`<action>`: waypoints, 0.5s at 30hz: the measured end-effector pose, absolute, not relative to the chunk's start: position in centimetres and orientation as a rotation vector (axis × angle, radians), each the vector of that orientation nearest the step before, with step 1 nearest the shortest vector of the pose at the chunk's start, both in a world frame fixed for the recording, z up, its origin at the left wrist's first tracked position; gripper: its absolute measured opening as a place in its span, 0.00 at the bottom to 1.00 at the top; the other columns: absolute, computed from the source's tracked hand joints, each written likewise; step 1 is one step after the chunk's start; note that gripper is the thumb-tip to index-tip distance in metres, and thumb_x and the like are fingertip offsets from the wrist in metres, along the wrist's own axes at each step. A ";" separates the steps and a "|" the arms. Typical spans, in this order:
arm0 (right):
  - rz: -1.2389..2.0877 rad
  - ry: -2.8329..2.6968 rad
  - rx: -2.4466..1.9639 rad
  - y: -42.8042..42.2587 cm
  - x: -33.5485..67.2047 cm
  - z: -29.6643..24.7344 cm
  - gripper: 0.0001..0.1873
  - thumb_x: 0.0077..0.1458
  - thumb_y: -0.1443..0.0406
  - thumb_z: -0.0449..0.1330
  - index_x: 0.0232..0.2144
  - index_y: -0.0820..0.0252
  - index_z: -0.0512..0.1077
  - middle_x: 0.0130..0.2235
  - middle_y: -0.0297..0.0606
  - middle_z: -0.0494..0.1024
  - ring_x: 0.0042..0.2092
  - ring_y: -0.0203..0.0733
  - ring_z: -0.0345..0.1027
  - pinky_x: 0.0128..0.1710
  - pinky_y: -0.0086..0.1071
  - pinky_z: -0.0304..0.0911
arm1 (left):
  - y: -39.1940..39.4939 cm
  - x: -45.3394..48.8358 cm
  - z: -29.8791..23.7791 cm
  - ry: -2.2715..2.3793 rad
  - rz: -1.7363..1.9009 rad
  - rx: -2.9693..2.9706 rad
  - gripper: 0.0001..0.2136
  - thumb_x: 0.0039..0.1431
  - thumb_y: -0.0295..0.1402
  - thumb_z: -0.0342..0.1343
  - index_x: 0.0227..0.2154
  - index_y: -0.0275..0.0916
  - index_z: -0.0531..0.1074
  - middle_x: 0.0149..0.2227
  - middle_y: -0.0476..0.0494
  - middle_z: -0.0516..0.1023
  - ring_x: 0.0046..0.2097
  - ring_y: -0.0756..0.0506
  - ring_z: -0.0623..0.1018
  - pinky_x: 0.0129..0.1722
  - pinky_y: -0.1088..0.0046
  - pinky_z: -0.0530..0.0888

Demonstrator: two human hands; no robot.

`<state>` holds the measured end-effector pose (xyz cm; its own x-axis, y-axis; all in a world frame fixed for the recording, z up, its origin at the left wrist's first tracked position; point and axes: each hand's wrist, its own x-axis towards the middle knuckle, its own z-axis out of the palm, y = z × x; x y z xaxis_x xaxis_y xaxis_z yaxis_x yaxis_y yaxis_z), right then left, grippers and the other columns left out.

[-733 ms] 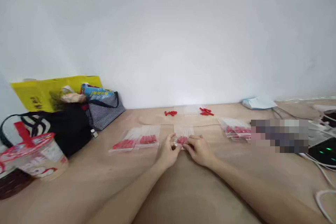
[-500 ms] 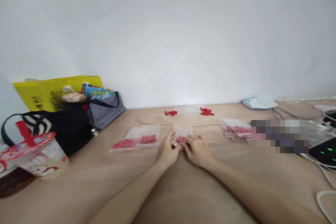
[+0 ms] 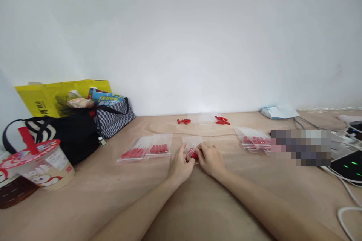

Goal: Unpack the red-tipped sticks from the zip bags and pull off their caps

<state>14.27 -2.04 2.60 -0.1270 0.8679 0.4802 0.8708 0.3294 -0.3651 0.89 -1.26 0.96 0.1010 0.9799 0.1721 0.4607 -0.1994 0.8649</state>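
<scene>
Between my hands lies a small clear zip bag (image 3: 191, 140) with red pieces (image 3: 194, 154) in its near end. My left hand (image 3: 181, 165) pinches the bag's near left side, thumb and forefinger curled together. At the near right side, the fingers of my right hand (image 3: 211, 159) close on the same bag. My fingertips partly hide the red pieces. Just left of my left hand lie two filled bags: a nearer one (image 3: 158, 148) and another one (image 3: 133, 153), each with red pieces in a row.
Stacked filled bags (image 3: 256, 141) lie to the right. Loose red pieces (image 3: 184, 121) and flat clear bags (image 3: 206, 119) are by the wall. Drink cups (image 3: 51, 169), a black bag (image 3: 76, 135) and a striped bag (image 3: 115, 118) stand left; a power strip (image 3: 347, 165) with cables is right.
The bag between my hands has shifted slightly left and turned. My right fingers have moved a little up and away from my left, and more of the red pieces shows.
</scene>
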 end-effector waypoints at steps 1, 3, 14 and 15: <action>-0.020 -1.998 -1.448 -2.0 14.5 2.5 0.10 0.56 0.67 0.47 0.27 0.59 0.67 0.29 0.35 0.74 0.30 0.36 0.64 0.32 0.31 0.47 | -1.5 0.8 1.3 1.421 1.048 1.767 0.29 0.46 0.27 0.53 0.54 0.34 0.53 0.20 0.55 0.65 0.24 0.50 0.68 0.29 0.74 0.65; -0.027 -2.069 -1.269 -2.1 15.0 2.4 0.11 0.57 0.67 0.46 0.28 0.59 0.67 0.30 0.36 0.73 0.32 0.36 0.64 0.33 0.30 0.49 | -2.1 0.5 2.1 1.393 1.084 1.811 0.27 0.47 0.29 0.52 0.52 0.34 0.55 0.20 0.55 0.63 0.24 0.50 0.67 0.28 0.74 0.65; 0.200 -2.218 -0.906 -3.1 19.7 1.8 0.11 0.54 0.71 0.45 0.33 0.58 0.67 0.35 0.38 0.71 0.37 0.38 0.63 0.38 0.32 0.58 | -1.8 -1.2 4.0 1.189 0.848 2.685 0.17 0.54 0.36 0.48 0.47 0.40 0.65 0.53 0.40 0.62 0.55 0.40 0.60 0.53 0.58 0.58; 0.191 -2.148 -0.998 -3.0 19.9 1.7 0.08 0.54 0.69 0.47 0.32 0.58 0.66 0.34 0.38 0.71 0.37 0.38 0.63 0.37 0.32 0.58 | -1.8 -1.2 3.7 1.188 0.772 2.690 0.19 0.54 0.37 0.48 0.49 0.41 0.63 0.55 0.41 0.60 0.57 0.40 0.58 0.54 0.58 0.58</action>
<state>19.89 -2.98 1.67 -0.4176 0.7088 0.5685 0.5976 0.6856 -0.4158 -1.21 -1.76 3.74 0.5666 0.7153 0.4090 0.6642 -0.6903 0.2871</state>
